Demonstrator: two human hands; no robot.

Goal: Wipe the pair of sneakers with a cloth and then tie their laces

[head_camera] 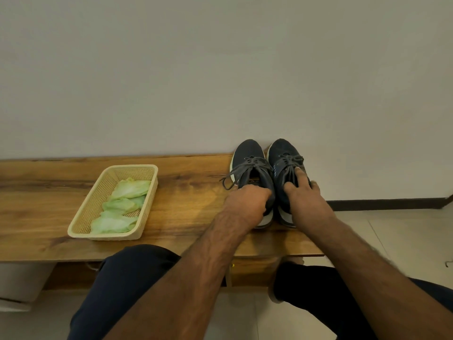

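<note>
2 dark sneakers stand side by side right of centre on the wooden bench, toes at the wall, heels toward the person. The left sneaker has its collar under the left hand; the fingers curl down over the heel rim, gripping it, fingertips hidden inside or behind the shoe. A loose grey lace loops off that sneaker's left side, just above the knuckles. The right sneaker is held at the heel by the right hand; its fingers are spread, 1 reaching forward onto the tongue among the laces, the thumb on the inner side. At centre left a cream basket holds crumpled pale green cloths, well apart from both hands.
</note>
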